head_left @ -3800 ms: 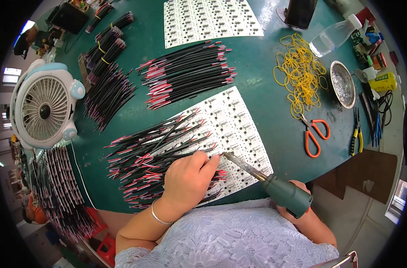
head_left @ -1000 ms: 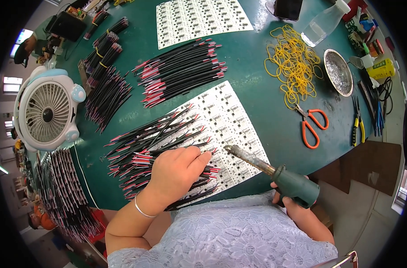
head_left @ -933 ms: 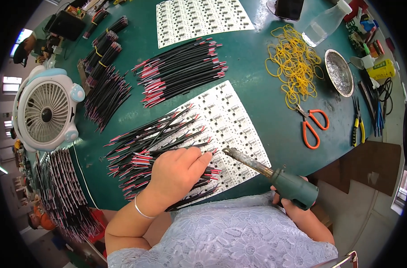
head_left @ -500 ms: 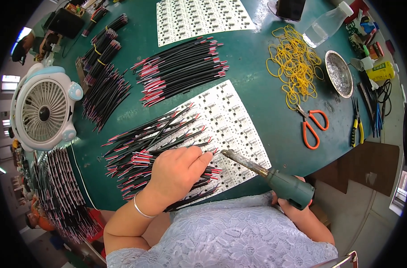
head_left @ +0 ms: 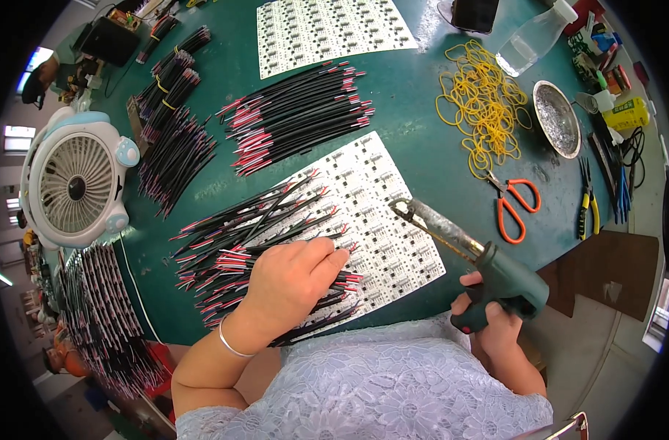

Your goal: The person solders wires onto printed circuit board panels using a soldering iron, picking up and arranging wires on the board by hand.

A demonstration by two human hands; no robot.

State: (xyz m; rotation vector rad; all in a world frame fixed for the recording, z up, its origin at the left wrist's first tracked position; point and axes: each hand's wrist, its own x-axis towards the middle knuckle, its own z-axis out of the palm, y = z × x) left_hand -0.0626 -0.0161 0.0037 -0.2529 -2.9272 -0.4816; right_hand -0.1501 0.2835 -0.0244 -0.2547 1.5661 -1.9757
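Note:
My left hand (head_left: 290, 282) is closed over a bunch of black wires (head_left: 257, 220) with red and white stripped ends, thumb and forefinger pinched together above a white circuit board panel (head_left: 382, 183). Other wires lie across the panel's left part, their tips on its rows of small parts. What exactly sits between the fingertips is hidden. My right hand (head_left: 499, 326) grips the handle of a green soldering gun (head_left: 510, 279). Its metal barrel points up and left, the tip raised over the panel's right side, apart from the wires.
Loose yellow rubber bands (head_left: 481, 103), orange-handled cutters (head_left: 512, 209), a metal bowl (head_left: 557, 119) and yellow-black pliers (head_left: 586, 205) lie right. A second panel (head_left: 334, 33) and a wire pile (head_left: 298, 114) lie farther back. A fan (head_left: 74, 183) and wire bundles (head_left: 174, 158) stand left.
The soldering gun in my right hand has moved up and to the right, its tip away from my left fingertips. My left hand has stayed in place.

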